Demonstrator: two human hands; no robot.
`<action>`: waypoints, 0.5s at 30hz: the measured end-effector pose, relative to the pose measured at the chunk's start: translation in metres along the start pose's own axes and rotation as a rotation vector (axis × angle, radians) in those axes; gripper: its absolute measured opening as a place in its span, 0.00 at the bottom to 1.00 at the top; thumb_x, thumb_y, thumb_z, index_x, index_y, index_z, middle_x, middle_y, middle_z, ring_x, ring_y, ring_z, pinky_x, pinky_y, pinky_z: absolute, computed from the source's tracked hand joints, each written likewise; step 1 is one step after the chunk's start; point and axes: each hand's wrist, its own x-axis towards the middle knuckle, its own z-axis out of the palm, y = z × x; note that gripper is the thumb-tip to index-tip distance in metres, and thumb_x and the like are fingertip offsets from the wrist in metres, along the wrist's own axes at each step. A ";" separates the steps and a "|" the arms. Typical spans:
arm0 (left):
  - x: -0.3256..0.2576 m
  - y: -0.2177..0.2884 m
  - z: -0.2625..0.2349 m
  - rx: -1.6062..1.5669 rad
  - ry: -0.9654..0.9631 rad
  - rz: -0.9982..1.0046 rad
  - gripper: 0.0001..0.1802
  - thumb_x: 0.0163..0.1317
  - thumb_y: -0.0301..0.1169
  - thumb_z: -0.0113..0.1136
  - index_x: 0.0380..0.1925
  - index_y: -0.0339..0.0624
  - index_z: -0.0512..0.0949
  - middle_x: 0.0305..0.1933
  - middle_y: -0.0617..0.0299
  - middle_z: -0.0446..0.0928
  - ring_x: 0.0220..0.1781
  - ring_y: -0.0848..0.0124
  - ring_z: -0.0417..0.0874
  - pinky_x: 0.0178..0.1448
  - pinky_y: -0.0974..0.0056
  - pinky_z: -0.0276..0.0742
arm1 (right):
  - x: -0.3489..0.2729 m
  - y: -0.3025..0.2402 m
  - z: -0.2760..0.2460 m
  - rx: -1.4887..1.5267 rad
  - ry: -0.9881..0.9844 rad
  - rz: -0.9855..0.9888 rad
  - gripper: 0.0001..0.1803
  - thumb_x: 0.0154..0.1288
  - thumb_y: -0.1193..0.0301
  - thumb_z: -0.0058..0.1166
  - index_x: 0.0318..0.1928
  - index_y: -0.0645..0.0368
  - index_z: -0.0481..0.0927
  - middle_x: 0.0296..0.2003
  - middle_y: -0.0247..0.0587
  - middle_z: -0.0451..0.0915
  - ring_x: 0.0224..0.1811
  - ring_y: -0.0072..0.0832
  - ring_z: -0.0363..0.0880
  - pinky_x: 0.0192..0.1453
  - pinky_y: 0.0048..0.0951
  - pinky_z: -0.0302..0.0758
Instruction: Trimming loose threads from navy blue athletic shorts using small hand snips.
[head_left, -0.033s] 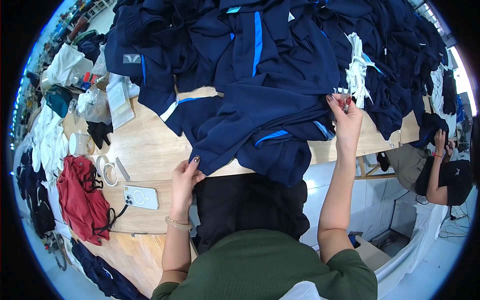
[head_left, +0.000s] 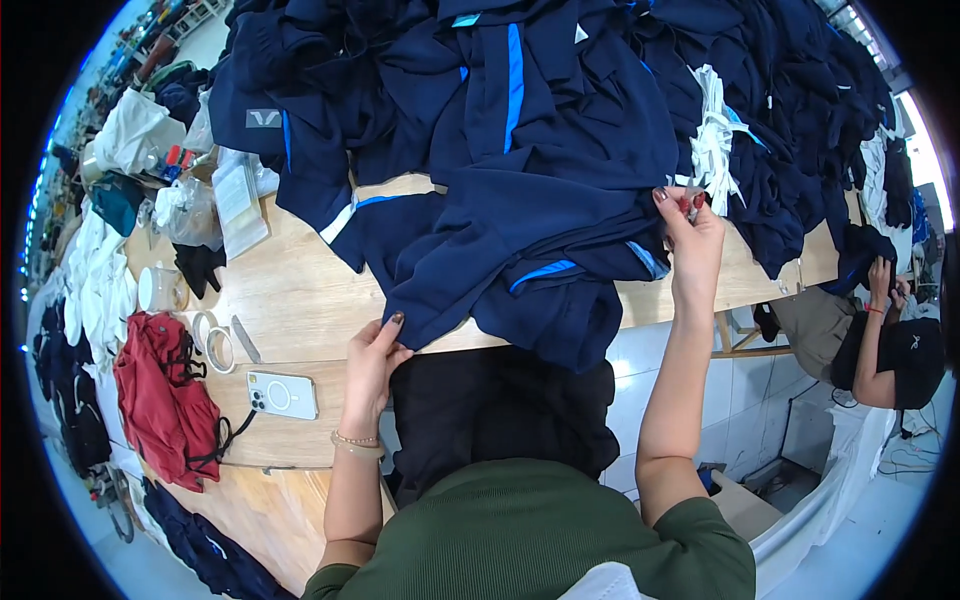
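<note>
A navy garment point(head_left: 480, 235) with bright blue strips lies spread in front of me and hangs over the table's near edge. My left hand point(head_left: 377, 358) pinches its lower left edge between thumb and fingers. At the garment's right end, my right hand point(head_left: 692, 228) is closed on small metal thread snips point(head_left: 692, 213), mostly hidden by the fingers. Whether those fingers also grip the cloth, I cannot tell. A bundle of white strips point(head_left: 713, 150) lies just beyond the right hand.
Piled navy garments point(head_left: 400, 90) cover the far side. On the left of the wooden table point(head_left: 290, 300) are a phone point(head_left: 282, 395), tape rolls point(head_left: 219, 349), a grey blade-shaped tool point(head_left: 245, 338), a clear tub point(head_left: 160, 288) and a red bag point(head_left: 165, 400). A co-worker point(head_left: 875, 350) sits at right.
My left hand has shifted very slightly to the right with the cloth edge. The fingers of my right hand have turned a little, and less of the snips' tips shows.
</note>
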 end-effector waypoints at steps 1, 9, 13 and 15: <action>0.000 0.002 0.002 -0.128 -0.130 -0.089 0.12 0.67 0.31 0.60 0.45 0.33 0.76 0.31 0.65 0.78 0.28 0.81 0.77 0.31 0.76 0.76 | 0.001 0.000 -0.005 0.000 0.006 -0.001 0.06 0.65 0.74 0.59 0.38 0.65 0.83 0.21 0.27 0.73 0.24 0.16 0.70 0.33 0.18 0.66; 0.028 0.078 -0.051 -0.369 0.164 0.545 0.06 0.70 0.31 0.55 0.40 0.43 0.79 0.33 0.69 0.80 0.27 0.84 0.77 0.28 0.78 0.70 | 0.016 -0.010 -0.035 0.865 -0.450 0.293 0.09 0.70 0.71 0.52 0.40 0.64 0.81 0.18 0.25 0.68 0.19 0.15 0.62 0.25 0.19 0.56; 0.037 0.113 -0.067 -0.296 0.092 0.527 0.08 0.68 0.32 0.58 0.41 0.40 0.79 0.34 0.65 0.82 0.29 0.78 0.80 0.29 0.73 0.69 | 0.023 -0.010 -0.029 0.473 -0.015 0.131 0.10 0.69 0.71 0.52 0.43 0.65 0.81 0.18 0.23 0.66 0.19 0.10 0.58 0.23 0.17 0.50; 0.034 0.114 -0.041 -0.305 0.149 0.473 0.08 0.68 0.32 0.58 0.41 0.40 0.79 0.32 0.65 0.81 0.27 0.76 0.79 0.30 0.71 0.70 | 0.012 -0.023 -0.023 0.302 0.046 0.104 0.09 0.68 0.71 0.54 0.41 0.65 0.81 0.19 0.22 0.67 0.19 0.09 0.57 0.22 0.16 0.49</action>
